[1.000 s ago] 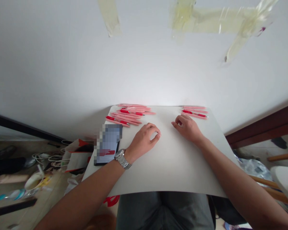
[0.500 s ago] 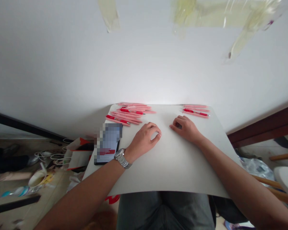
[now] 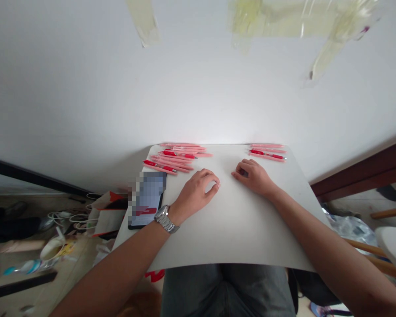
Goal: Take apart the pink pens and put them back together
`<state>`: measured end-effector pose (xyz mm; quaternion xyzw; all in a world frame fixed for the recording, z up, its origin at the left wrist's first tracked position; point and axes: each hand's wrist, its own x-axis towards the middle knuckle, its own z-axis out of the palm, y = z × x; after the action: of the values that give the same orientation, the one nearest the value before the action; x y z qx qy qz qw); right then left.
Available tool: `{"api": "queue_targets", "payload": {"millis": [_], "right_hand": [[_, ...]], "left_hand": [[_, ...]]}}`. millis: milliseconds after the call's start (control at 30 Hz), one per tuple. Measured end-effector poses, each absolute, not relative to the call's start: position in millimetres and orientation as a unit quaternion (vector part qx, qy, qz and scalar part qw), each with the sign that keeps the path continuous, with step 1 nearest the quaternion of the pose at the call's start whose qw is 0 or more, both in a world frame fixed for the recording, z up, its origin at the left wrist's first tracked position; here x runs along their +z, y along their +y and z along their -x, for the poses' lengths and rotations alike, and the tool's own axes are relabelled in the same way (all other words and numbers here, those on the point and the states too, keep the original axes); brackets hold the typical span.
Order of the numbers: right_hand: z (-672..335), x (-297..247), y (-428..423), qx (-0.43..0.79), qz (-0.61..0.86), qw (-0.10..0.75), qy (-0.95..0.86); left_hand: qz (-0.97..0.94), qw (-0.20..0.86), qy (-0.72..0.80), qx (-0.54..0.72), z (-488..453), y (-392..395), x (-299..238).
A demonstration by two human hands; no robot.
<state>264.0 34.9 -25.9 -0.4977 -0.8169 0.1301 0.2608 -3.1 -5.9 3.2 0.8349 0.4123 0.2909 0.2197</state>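
Note:
My left hand (image 3: 198,191) rests on the white board (image 3: 237,229) on my lap, fingers curled in a loose ring with thumb near fingertip and nothing visible inside. A silver watch (image 3: 165,219) sits on that wrist. My right hand (image 3: 253,176) lies a little further right on the board, fingers curled under, nothing visible in it. Several pink and red pens (image 3: 176,157) lie in a pile at the far left of the board, just beyond my left hand. A smaller group of pens (image 3: 267,152) lies at the far right, beyond my right hand.
A phone (image 3: 147,199) lies at the board's left edge beside my left wrist. The white wall with strips of tape (image 3: 284,22) stands right behind the board. Bags, cables and clutter (image 3: 72,220) cover the floor at left. Wooden furniture (image 3: 363,174) stands at right.
My right hand has drawn back slightly from the right group of pens toward the board's middle. The left hand stays in place. The view has shifted a little.

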Motion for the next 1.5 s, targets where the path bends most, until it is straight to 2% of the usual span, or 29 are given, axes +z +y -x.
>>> {"api": "queue_targets", "payload": {"millis": [200,567,733,833,1067,1233,1500], "right_hand": [[-262.5,-23.2,34.1,0.136,0.498,0.261,-0.816],[-262.4,-23.4,35.1,0.14,0.497,0.259,-0.816],[-262.8,-24.6,36.3,0.141,0.497,0.26,-0.816],[-262.7,-25.5,36.3,0.141,0.498,0.262,-0.815],[-262.7,-28.6,36.2,0.146,0.494,0.267,-0.814],[-262.6,-29.3,37.0,0.145,0.497,0.269,-0.812],[-262.9,-29.7,37.9,0.14,0.498,0.266,-0.813]], "left_hand": [[-0.828,0.236,0.41,0.3,7.9,-2.2,10.4],[-0.804,0.101,0.502,0.303,39.3,17.5,28.7],[-0.795,0.124,0.494,0.33,52.4,27.5,36.8],[-0.785,0.103,0.505,0.343,58.2,31.4,43.2],[-0.754,0.177,0.514,0.369,73.5,34.5,54.2],[-0.731,0.191,0.532,0.383,86.5,45.7,48.6],[-0.68,0.28,0.535,0.416,95.7,59.6,39.2]]}}
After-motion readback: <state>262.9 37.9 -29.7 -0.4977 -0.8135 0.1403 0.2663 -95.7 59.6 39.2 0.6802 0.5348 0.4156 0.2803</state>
